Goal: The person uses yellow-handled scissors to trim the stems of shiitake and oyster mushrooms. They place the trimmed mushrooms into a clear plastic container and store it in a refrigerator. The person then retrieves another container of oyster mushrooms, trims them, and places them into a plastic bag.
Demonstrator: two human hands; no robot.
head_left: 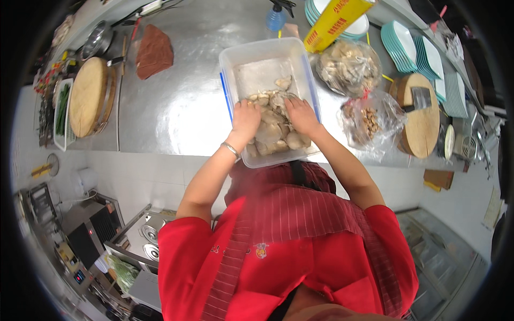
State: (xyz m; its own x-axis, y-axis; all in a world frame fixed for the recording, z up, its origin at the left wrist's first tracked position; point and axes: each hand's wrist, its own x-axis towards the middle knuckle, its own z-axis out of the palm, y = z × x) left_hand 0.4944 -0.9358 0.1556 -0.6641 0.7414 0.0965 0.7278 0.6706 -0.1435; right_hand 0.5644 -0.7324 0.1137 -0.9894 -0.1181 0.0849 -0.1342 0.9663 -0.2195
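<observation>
A clear plastic storage box (261,48) stands at the near edge of the steel worktop, with oyster mushrooms (270,132) heaped in its nearer half. My left hand (246,118), with a ring and a bracelet, lies on the left side of the heap, fingers curled over the mushrooms. My right hand (302,116) touches the mushrooms on the right side. Whether either hand grips any cannot be told, as the fingertips are partly hidden. A single mushroom piece (284,82) lies just beyond the heap. To the right of the box sits a clear bag full of mushrooms (348,66).
An opened plastic bag of small brown pieces (369,122) lies right, beside a round wooden chopping board (423,128) with a cleaver (421,98). Stacked dishes (398,46), a yellow box (337,24) and a blue spray bottle (276,19) stand behind. Leftwards are a brown cloth (154,52) and another board (88,96).
</observation>
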